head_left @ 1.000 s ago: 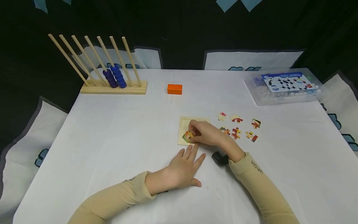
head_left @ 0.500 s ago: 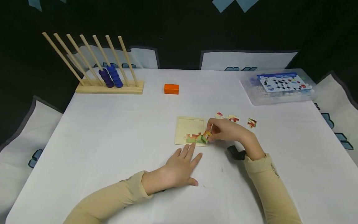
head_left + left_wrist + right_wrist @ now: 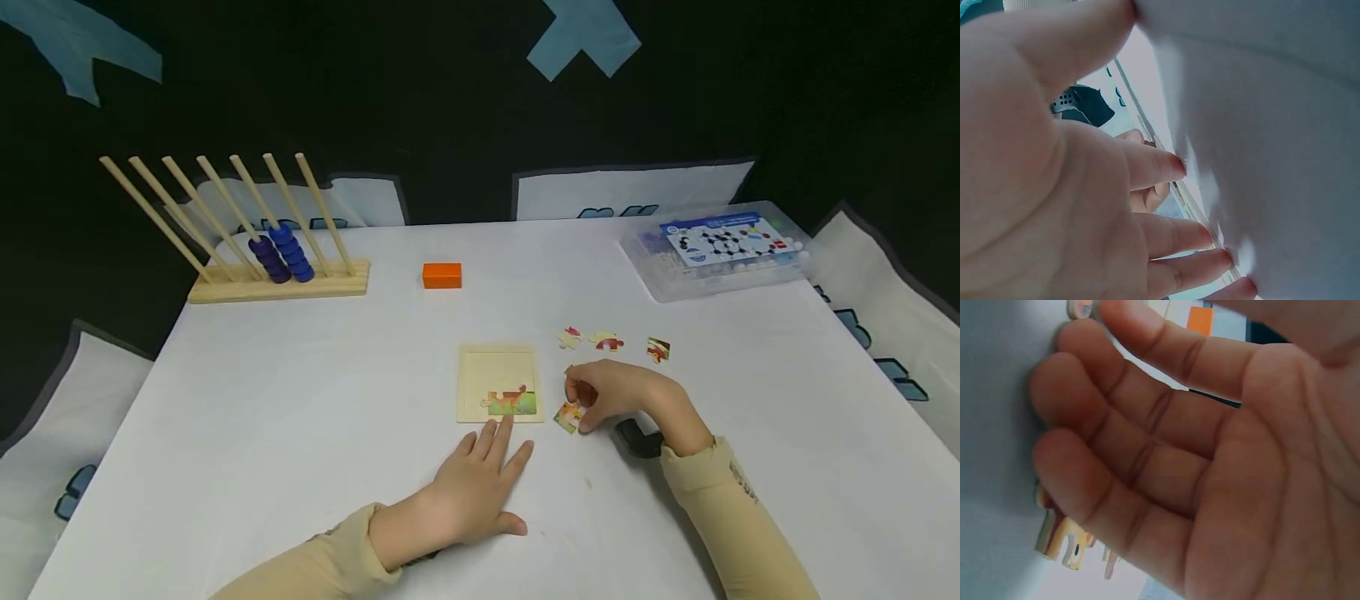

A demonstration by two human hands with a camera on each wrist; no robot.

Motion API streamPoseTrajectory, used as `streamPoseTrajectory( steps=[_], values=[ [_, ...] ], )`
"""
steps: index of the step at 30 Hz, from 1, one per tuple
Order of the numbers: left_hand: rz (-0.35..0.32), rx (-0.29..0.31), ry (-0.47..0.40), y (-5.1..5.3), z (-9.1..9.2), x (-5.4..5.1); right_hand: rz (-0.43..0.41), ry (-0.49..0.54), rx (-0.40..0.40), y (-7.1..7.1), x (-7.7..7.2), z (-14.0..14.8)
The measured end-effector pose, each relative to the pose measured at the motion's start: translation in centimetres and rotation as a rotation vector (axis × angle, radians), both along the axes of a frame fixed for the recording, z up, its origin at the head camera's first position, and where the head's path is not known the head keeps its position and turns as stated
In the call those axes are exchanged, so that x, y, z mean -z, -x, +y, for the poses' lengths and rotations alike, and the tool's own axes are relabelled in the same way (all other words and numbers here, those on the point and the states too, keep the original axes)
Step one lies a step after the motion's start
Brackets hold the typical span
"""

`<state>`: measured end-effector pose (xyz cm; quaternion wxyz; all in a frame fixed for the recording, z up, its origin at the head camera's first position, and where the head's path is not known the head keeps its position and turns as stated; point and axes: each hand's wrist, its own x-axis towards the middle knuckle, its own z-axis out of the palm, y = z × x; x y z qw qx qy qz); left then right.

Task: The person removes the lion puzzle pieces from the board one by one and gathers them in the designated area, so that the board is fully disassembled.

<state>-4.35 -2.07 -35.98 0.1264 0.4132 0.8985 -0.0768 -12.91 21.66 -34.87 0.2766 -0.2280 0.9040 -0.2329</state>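
In the head view, a shallow wooden puzzle tray [image 3: 480,367] lies mid-table, with a joined strip of orange and green pieces [image 3: 512,402] in its lower right corner. My left hand [image 3: 472,487] lies with fingers spread, one fingertip at the tray's near edge; the left wrist view shows its palm [image 3: 1072,187]. Just right of the tray, my right hand [image 3: 626,392] holds a puzzle piece [image 3: 568,417] low at the table between thumb and index finger. Its other fingers are curled in the right wrist view, where more pieces [image 3: 1060,534] show behind them.
Three loose puzzle pieces lie beyond the right hand, one of them [image 3: 657,349] furthest right. An orange block [image 3: 442,276] sits further back. A wooden peg abacus [image 3: 277,287] stands back left, and a clear plastic box [image 3: 712,250] back right. A black device [image 3: 639,437] is at the right wrist.
My right hand has moved right, off the tray, with the puzzle piece, uncovering the strip of pieces. The left hand stays at the tray's edge. The head view has tilted up.
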Motion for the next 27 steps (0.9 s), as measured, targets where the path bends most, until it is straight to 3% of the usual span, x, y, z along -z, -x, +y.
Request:
streamPoseTrajectory(
  steps=[7,12,15,27],
  values=[
    [0.049,0.013,0.051,0.7,0.3,0.0,0.097,0.104,0.014,0.3,-0.3,-0.9],
    [0.051,0.012,0.055,0.9,0.4,-0.2,0.235,0.182,-0.043,0.4,0.2,-3.0],
    [0.065,0.013,0.061,1.1,0.4,-0.5,0.297,0.174,-0.081,0.2,0.4,-4.1],
    [0.031,-0.001,0.078,-0.1,0.0,-0.2,0.327,0.137,-0.172,-1.1,1.9,-5.9]
  ],
)
